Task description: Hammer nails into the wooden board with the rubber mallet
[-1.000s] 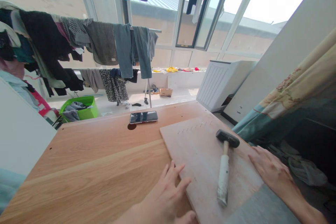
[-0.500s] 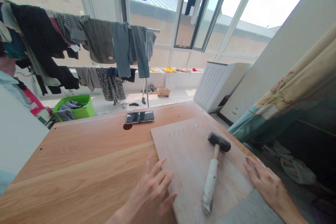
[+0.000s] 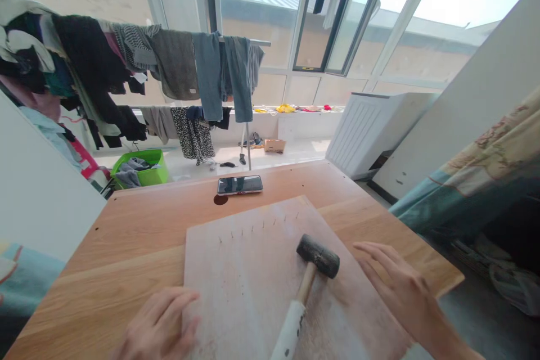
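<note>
A pale wooden board point(image 3: 236, 275) lies on the table, with a row of several thin nails point(image 3: 252, 229) standing near its far edge. On the board rests a rubber mallet point(image 3: 317, 256) with a black head and a white-wrapped handle, which runs out of view at the bottom. My left hand point(image 3: 158, 323) is at the board's left edge, fingers bent and thumb apart, slightly blurred. Along the right edge lies my right hand point(image 3: 400, 292), its fingers stretched out against the board's side. Neither hand holds the mallet.
A phone point(image 3: 239, 184) lies at the table's far side, beside a dark round hole point(image 3: 220, 199). Beyond the wooden table point(image 3: 139, 242) are a drying rack with clothes point(image 3: 172, 64), a green basket point(image 3: 152, 171) and a white cabinet point(image 3: 358, 129). A curtain point(image 3: 472, 169) hangs at the right.
The board has slid left and turned on the table, carrying the mallet and nails with it. Both hands have shifted left, and the whole view has swung slightly left.
</note>
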`<state>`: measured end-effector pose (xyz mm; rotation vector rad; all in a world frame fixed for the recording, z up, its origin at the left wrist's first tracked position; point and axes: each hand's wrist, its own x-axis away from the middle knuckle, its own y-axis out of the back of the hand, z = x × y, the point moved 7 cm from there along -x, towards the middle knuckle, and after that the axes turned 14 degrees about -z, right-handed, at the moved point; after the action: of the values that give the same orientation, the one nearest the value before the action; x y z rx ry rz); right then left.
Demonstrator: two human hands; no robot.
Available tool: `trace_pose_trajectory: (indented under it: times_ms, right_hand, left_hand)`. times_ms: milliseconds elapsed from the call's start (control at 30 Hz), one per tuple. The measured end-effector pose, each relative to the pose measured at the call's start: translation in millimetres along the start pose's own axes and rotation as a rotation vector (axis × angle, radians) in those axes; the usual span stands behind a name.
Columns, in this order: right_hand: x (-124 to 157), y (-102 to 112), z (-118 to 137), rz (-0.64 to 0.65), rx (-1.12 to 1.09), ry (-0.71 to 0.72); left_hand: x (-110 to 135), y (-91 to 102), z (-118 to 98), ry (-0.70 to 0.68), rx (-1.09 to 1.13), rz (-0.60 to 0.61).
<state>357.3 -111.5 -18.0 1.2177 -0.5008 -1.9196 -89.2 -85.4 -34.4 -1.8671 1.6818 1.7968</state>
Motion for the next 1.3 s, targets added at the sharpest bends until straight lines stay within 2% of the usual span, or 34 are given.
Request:
trace_pose_trajectory:
  times_ms: [33, 133, 233, 300, 400, 533, 633, 767, 933, 1033, 1167, 1300]
  right_hand:
    - [-21.9, -18.3, 4.7, 0.082, -0.105, -0.07]
    - [-77.7, -74.7, 22.3, 0.235, -0.226, -0.042]
    - [-99.4, -127.7, 29.7, 0.457, -0.297, 0.011]
    - [-101.4, -146.0, 30.8, 0.533, -0.325, 0.033]
    - [-99.8, -151.5, 31.9, 0.541, -0.346, 0.046]
    - [-98.0, -152.4, 44.7, 0.581, -0.326, 0.108]
    - [-99.8, -155.8, 60.9, 0.637, -0.29, 0.187]
    - [-104.3, -154.3, 78.2, 0.639, -0.25, 0.247]
    - [-99.6, -159.7, 94.2, 0.69, -0.196, 0.287]
    - [-98.5, -163.4, 102.2, 0.722, -0.17, 0.308]
    - [-101.2, -161.8, 112.3, 0.692, -0.148, 0.322]
    - [-95.4, -164.5, 132.2, 0.7, -0.187, 0.352]
  left_hand:
    - [-11.2, -6.5, 7.6, 0.074, 0.003, 0.019]
    - [-44.9, -35.2, 31.4, 0.311, 0.042, 0.088]
    - [-70.8, -62.3, 38.2, 0.346, 0.136, 0.12]
    - [-78.5, -75.0, 37.8, 0.338, 0.196, 0.156]
    - [-80.2, -81.9, 37.8, 0.372, 0.264, 0.173]
    - [-83.5, -75.7, 41.1, 0.447, 0.268, 0.067]
    - [-89.3, -81.9, 36.0, 0.438, 0.297, 0.097]
    - [-96.2, -94.7, 26.5, 0.393, 0.337, 0.144]
    - [-99.2, -95.9, 26.5, 0.459, 0.326, 0.047]
    - [-100.5, -101.3, 22.2, 0.456, 0.365, 0.075]
    - [-103.3, -112.5, 15.0, 0.428, 0.405, 0.133]
    - [-106.6, -114.4, 14.0, 0.462, 0.415, 0.066]
